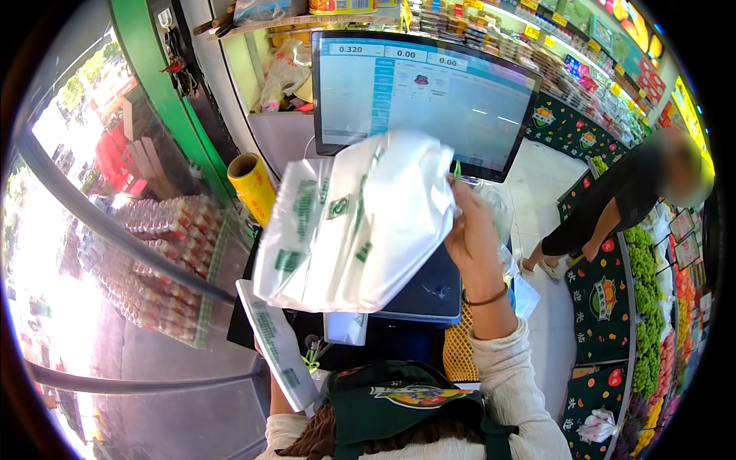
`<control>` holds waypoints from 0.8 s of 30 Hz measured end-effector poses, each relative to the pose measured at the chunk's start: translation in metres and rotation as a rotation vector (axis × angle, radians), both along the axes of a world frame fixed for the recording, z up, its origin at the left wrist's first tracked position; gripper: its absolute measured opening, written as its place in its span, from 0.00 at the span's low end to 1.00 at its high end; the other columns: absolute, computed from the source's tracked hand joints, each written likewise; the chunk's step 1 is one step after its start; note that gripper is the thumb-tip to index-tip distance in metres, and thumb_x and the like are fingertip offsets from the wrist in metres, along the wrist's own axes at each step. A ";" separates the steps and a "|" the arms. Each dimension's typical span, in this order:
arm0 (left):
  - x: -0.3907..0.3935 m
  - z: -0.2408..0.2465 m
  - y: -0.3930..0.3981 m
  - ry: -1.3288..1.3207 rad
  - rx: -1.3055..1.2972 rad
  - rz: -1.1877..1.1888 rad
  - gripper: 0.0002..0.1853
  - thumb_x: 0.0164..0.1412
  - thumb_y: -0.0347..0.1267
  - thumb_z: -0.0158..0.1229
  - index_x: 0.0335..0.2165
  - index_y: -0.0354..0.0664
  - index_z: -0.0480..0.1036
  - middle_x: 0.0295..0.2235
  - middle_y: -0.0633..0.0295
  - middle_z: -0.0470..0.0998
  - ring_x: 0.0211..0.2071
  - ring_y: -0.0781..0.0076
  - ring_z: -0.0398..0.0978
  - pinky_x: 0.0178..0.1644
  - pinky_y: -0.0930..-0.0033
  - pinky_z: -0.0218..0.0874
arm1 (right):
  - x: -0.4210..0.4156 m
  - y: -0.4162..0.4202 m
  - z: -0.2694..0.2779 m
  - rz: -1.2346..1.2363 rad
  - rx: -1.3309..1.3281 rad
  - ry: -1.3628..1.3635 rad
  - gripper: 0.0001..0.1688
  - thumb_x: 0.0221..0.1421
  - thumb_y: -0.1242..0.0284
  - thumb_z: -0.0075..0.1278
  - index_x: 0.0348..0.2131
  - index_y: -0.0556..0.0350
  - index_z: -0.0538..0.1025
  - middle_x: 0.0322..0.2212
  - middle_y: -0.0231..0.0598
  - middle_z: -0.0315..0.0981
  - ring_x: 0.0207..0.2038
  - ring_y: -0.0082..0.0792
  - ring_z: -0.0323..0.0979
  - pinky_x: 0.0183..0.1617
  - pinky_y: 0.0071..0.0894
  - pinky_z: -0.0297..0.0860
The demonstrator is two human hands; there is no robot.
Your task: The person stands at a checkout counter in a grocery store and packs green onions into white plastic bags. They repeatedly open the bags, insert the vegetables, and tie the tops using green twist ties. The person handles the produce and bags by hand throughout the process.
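Note:
My right hand (pixel 468 227) grips the top right edge of a white plastic bag (pixel 368 230) with green print. The bag is spread out and partly blurred, in front of a large monitor (pixel 425 103). A long folded bundle of plastic bags (pixel 279 348) slants at lower left. My left hand (pixel 257 346) is mostly hidden behind that bundle and holds it. Beneath the white bag lies a dark flat plate (pixel 422 287) with a blue edge, seemingly a scale; the bag covers part of it.
A yellow roll with a cardboard core (pixel 253 187) stands left of the monitor. Beyond clear sheeting, packs of bottles (pixel 167 264) are stacked. At right a person in dark clothes (pixel 609 201) stands by a fruit display (pixel 650 322). Yellow netting (pixel 460 345) hangs beside my right forearm.

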State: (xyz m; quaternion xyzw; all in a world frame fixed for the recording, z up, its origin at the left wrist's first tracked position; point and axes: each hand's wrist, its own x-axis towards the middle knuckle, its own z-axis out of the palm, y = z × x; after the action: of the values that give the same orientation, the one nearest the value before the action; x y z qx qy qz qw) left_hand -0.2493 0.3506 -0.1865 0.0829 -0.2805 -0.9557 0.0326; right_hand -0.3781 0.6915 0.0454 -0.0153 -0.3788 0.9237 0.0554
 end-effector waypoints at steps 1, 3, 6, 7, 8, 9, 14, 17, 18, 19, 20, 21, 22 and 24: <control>0.000 0.001 0.000 0.000 -0.005 -0.008 0.31 0.55 0.44 0.48 0.53 0.35 0.61 0.40 0.52 0.74 0.39 0.63 0.74 0.45 0.63 0.67 | 0.000 0.013 -0.028 -0.009 0.017 -0.054 0.12 0.57 0.73 0.49 0.38 0.64 0.75 0.37 0.34 0.72 0.40 0.24 0.69 0.45 0.24 0.66; 0.001 0.005 0.004 0.003 -0.004 -0.045 0.31 0.55 0.44 0.48 0.53 0.35 0.61 0.40 0.52 0.74 0.39 0.63 0.74 0.45 0.64 0.66 | 0.011 0.047 -0.096 0.008 0.120 -0.130 0.10 0.57 0.75 0.49 0.38 0.64 0.74 0.38 0.33 0.71 0.41 0.25 0.68 0.45 0.24 0.64; 0.005 0.006 0.009 0.007 0.006 -0.135 0.32 0.54 0.43 0.50 0.53 0.34 0.61 0.40 0.52 0.74 0.40 0.64 0.74 0.45 0.64 0.66 | 0.039 0.092 -0.186 0.008 0.230 -0.263 0.10 0.56 0.75 0.50 0.36 0.65 0.75 0.36 0.35 0.73 0.39 0.25 0.69 0.44 0.24 0.64; 0.004 0.009 0.012 0.013 0.010 -0.170 0.32 0.54 0.43 0.50 0.53 0.34 0.61 0.41 0.52 0.74 0.40 0.64 0.74 0.45 0.65 0.66 | 0.048 0.099 -0.205 -0.008 0.272 -0.297 0.10 0.56 0.75 0.51 0.35 0.65 0.76 0.35 0.36 0.74 0.38 0.26 0.69 0.44 0.23 0.64; 0.005 0.010 0.015 0.020 0.006 -0.213 0.32 0.53 0.43 0.50 0.53 0.34 0.60 0.41 0.52 0.74 0.40 0.64 0.74 0.45 0.65 0.66 | 0.055 0.111 -0.222 -0.027 0.313 -0.332 0.10 0.55 0.75 0.51 0.35 0.66 0.76 0.34 0.36 0.74 0.38 0.26 0.69 0.44 0.23 0.64; 0.003 0.013 0.019 0.028 0.009 -0.270 0.33 0.53 0.43 0.51 0.53 0.34 0.60 0.41 0.52 0.74 0.40 0.64 0.74 0.45 0.65 0.66 | 0.061 0.121 -0.228 -0.062 0.274 -0.334 0.09 0.55 0.75 0.52 0.34 0.66 0.76 0.33 0.37 0.74 0.37 0.26 0.69 0.43 0.23 0.64; -0.037 0.026 0.083 0.086 0.018 -0.600 0.34 0.52 0.42 0.52 0.53 0.33 0.60 0.41 0.52 0.74 0.40 0.65 0.74 0.45 0.66 0.66 | 0.078 0.152 -0.228 -0.088 0.313 -0.329 0.09 0.54 0.76 0.53 0.34 0.66 0.77 0.32 0.37 0.75 0.36 0.24 0.69 0.42 0.22 0.65; -0.072 0.036 0.153 0.117 -0.008 -0.827 0.34 0.51 0.41 0.53 0.53 0.32 0.60 0.41 0.52 0.74 0.40 0.66 0.73 0.45 0.67 0.65 | 0.090 0.167 -0.228 -0.106 0.366 -0.332 0.08 0.54 0.75 0.53 0.33 0.63 0.77 0.31 0.34 0.75 0.34 0.23 0.70 0.41 0.22 0.65; -0.083 0.046 0.176 0.109 -0.052 -0.895 0.35 0.51 0.41 0.54 0.53 0.32 0.60 0.41 0.51 0.74 0.40 0.66 0.73 0.45 0.67 0.65 | 0.095 0.171 -0.231 -0.122 0.380 -0.340 0.08 0.54 0.75 0.53 0.33 0.63 0.77 0.31 0.34 0.75 0.34 0.24 0.70 0.41 0.22 0.65; -0.092 0.061 0.191 0.101 -0.135 -0.956 0.38 0.46 0.38 0.60 0.53 0.30 0.59 0.41 0.52 0.74 0.39 0.68 0.74 0.45 0.69 0.65 | 0.098 0.173 -0.235 -0.133 0.390 -0.347 0.08 0.54 0.75 0.53 0.34 0.63 0.77 0.31 0.35 0.75 0.34 0.24 0.70 0.41 0.22 0.65; -0.103 0.052 0.207 -0.030 -0.213 -0.925 0.34 0.49 0.36 0.60 0.52 0.31 0.61 0.41 0.53 0.74 0.37 0.67 0.74 0.44 0.69 0.66 | 0.099 0.175 -0.243 -0.142 0.420 -0.346 0.09 0.53 0.75 0.54 0.34 0.64 0.77 0.31 0.35 0.76 0.34 0.23 0.70 0.41 0.22 0.65; -0.123 0.035 0.215 -0.031 -0.320 -0.905 0.29 0.51 0.35 0.60 0.49 0.32 0.63 0.39 0.55 0.74 0.35 0.67 0.75 0.42 0.69 0.67 | 0.101 0.175 -0.245 -0.145 0.480 -0.360 0.10 0.53 0.74 0.54 0.34 0.64 0.77 0.32 0.35 0.76 0.34 0.22 0.70 0.41 0.22 0.65; -0.136 0.032 0.222 -0.093 -0.381 -0.872 0.30 0.51 0.35 0.60 0.50 0.33 0.62 0.39 0.55 0.75 0.35 0.67 0.76 0.41 0.69 0.68 | 0.106 0.177 -0.248 -0.162 0.540 -0.382 0.10 0.53 0.74 0.55 0.33 0.65 0.78 0.32 0.35 0.76 0.34 0.22 0.70 0.41 0.22 0.65; -0.158 0.017 0.222 -0.168 -0.488 -0.819 0.28 0.51 0.35 0.60 0.49 0.34 0.63 0.37 0.56 0.75 0.34 0.67 0.76 0.39 0.68 0.70 | 0.114 0.184 -0.262 -0.196 0.621 -0.395 0.11 0.52 0.73 0.55 0.34 0.65 0.78 0.31 0.34 0.76 0.34 0.21 0.69 0.41 0.20 0.64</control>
State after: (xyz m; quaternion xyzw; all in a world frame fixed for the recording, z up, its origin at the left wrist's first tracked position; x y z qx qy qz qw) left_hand -0.4078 0.5724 -0.1693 0.0324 -0.5076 -0.7863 -0.3507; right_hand -0.2638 0.8754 -0.2169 -0.2116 -0.6409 0.7345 0.0712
